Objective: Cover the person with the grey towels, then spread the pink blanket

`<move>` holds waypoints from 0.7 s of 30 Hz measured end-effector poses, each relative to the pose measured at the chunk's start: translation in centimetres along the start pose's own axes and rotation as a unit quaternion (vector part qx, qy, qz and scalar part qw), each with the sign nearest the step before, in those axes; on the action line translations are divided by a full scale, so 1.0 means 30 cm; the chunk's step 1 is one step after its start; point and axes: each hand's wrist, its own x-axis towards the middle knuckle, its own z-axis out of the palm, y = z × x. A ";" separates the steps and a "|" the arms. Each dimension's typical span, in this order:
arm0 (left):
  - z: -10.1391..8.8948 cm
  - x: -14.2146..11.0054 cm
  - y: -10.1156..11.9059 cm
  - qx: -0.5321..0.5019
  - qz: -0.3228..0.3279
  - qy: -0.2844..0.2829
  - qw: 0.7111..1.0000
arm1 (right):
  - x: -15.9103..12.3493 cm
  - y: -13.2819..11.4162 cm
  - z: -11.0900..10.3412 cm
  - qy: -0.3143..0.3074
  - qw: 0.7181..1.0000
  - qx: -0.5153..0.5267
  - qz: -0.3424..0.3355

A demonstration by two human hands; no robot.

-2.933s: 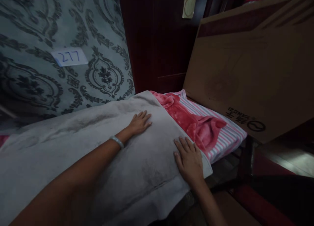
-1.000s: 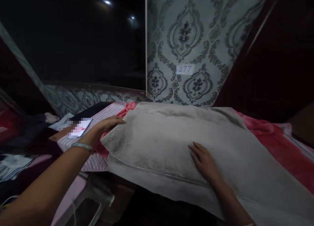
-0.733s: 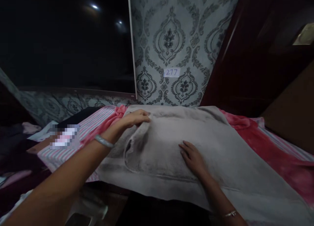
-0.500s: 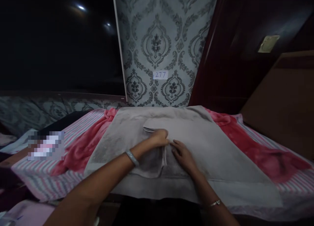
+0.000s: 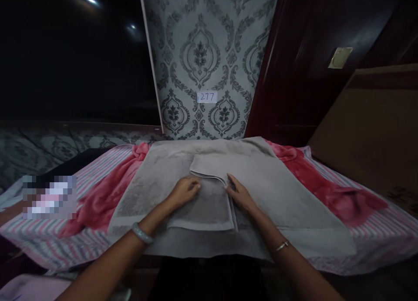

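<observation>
A grey towel (image 5: 209, 214) lies folded on top of a larger grey cloth spread (image 5: 146, 179); whether the two are one piece I cannot tell. The towel's layered upper edge bends at its right corner. My right hand (image 5: 242, 196) is at that bend, its thumb and fingers around the layered edge. My left hand (image 5: 184, 192) rests over the towel's left part, fingers loosely curled and a little apart, with nothing visible between them.
Pink plush cloth (image 5: 107, 196) shows left of the grey cloth, and red plush cloth (image 5: 326, 188) right of it, over a striped cover (image 5: 45, 244). Behind stand a large dark screen (image 5: 78, 61) and a patterned wall (image 5: 199, 40). A cardboard box (image 5: 369, 127) stands at right.
My left hand has let go of the towel's edge and moved left. The towel's front flap lies flatter and wider. My right hand has come onto the bent edge. The view shifted slightly.
</observation>
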 end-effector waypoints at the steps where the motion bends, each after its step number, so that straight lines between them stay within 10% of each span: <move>1: -0.022 -0.017 -0.021 0.010 -0.013 0.031 0.999 | 0.016 -0.022 0.004 -0.006 0.999 -0.027 -0.018; 9: -0.042 -0.114 -0.175 -0.180 -0.164 0.186 0.952 | 0.151 -0.203 0.087 -0.050 0.991 -0.120 0.025; 21: -0.009 -0.155 -0.178 -0.259 -0.191 0.175 0.930 | 0.216 -0.017 0.044 0.006 0.975 0.155 0.162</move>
